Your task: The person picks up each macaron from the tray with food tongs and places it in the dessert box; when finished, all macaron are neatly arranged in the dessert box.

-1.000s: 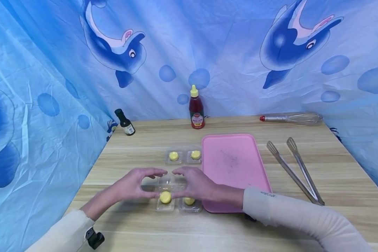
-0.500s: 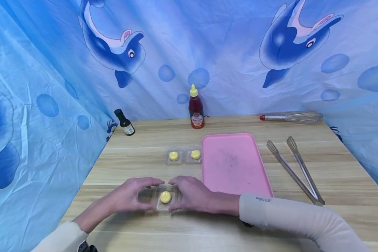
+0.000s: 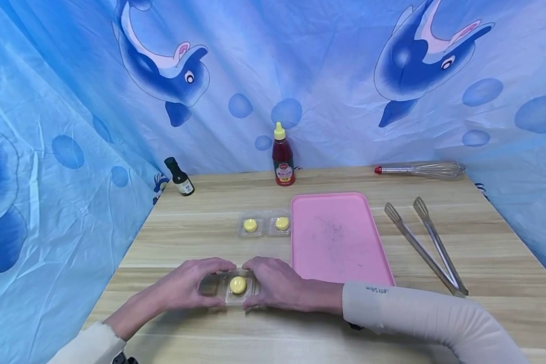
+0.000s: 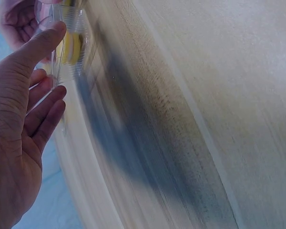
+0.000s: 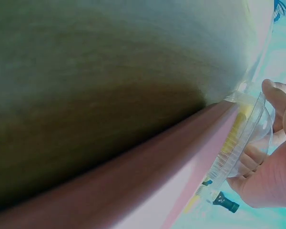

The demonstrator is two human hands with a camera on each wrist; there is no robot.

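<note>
A yellow macaron sits in a clear plastic box at the near middle of the table. My left hand holds the box's left side, thumb at the near edge and fingertips at the far edge. On the opposite side, my right hand grips it the same way. In the left wrist view the macaron shows its pale filling through the plastic, close to my left thumb. The right wrist view has the box's rim between my right thumb and fingers. My right hand covers the area just right of this box.
Two more clear boxes with yellow macarons stand farther back. A pink tray lies to the right, with metal tongs beyond. A whisk, red sauce bottle and small dark bottle stand or lie along the back.
The clear lid behind the near box has folded forward over the macaron. Both hands have come down and closer in on the box's sides; over the last half second they barely moved.
</note>
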